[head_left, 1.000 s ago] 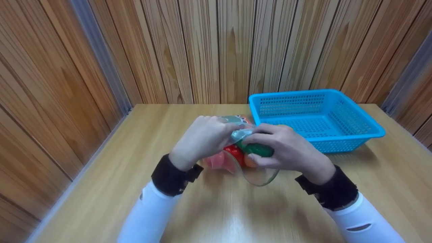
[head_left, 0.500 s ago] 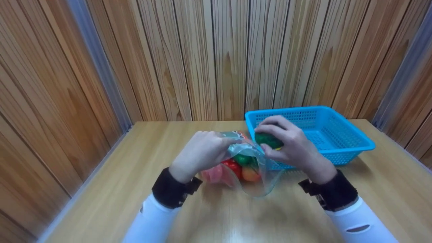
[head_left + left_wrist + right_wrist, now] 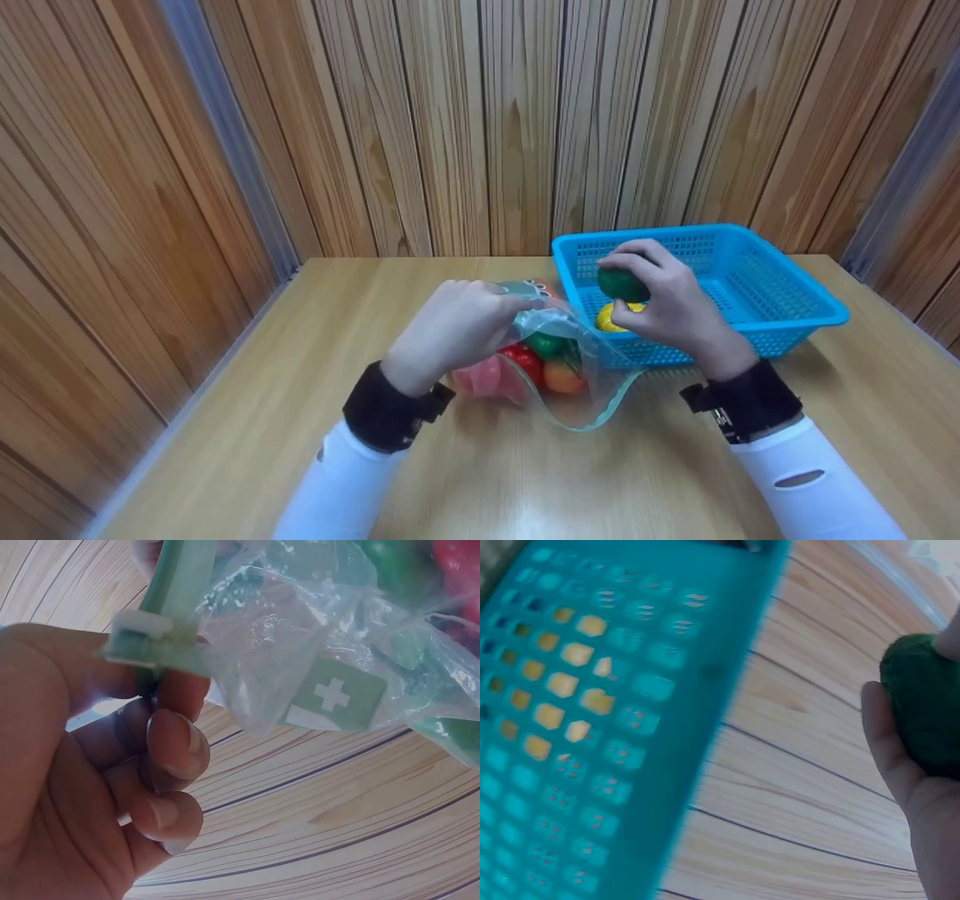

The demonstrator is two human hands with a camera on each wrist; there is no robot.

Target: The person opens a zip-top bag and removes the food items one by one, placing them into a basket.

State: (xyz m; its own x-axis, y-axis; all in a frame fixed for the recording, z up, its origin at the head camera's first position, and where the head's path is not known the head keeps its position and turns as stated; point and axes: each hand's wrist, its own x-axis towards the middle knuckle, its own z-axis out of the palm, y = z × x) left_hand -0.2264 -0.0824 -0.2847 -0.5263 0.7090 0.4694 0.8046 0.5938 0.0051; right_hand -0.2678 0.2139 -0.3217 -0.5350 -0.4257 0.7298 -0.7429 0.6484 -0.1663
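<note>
"Word on the right hand (image 3: 675, 304)?"

"It curls round a dark green piece (image 3: 621, 284), with the blue basket (image 3: 814, 296) just beyond and a yellow piece (image 3: 606, 318) inside that basket, near the thumb."

"And the left hand (image 3: 454, 326)?"

"It pinches the edge of a clear bag (image 3: 556, 324), which spreads below and to its right, a red piece (image 3: 525, 363) and an orange piece (image 3: 564, 378) showing inside."

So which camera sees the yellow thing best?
The head view: it shows the yellow thing inside the blue basket, though the right hand partly covers it. The right wrist view shows only yellow patches through the basket's holes; the left wrist view, nothing.
</note>
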